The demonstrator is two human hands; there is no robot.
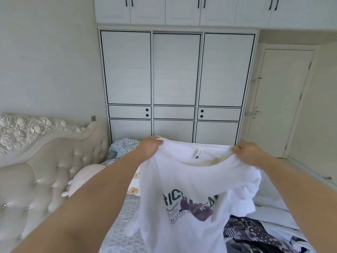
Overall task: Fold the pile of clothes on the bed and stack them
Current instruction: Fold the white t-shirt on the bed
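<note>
The white T-shirt (191, 179) covers much of the bed (124, 216) and part of the dark patterned clothes (249, 232), its hem runs off the bottom edge, folds break up its printed lettering, and its neck label is too small to read.

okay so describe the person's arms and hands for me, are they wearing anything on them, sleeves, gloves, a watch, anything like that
Both arms are bare along all of their visible length: no sleeve cuff shows on either forearm. The left hand and the right hand wear no gloves. No watch, bracelet or ring is visible on either one, though the picture is too soft to rule out a thin ring. No markings show.
</note>
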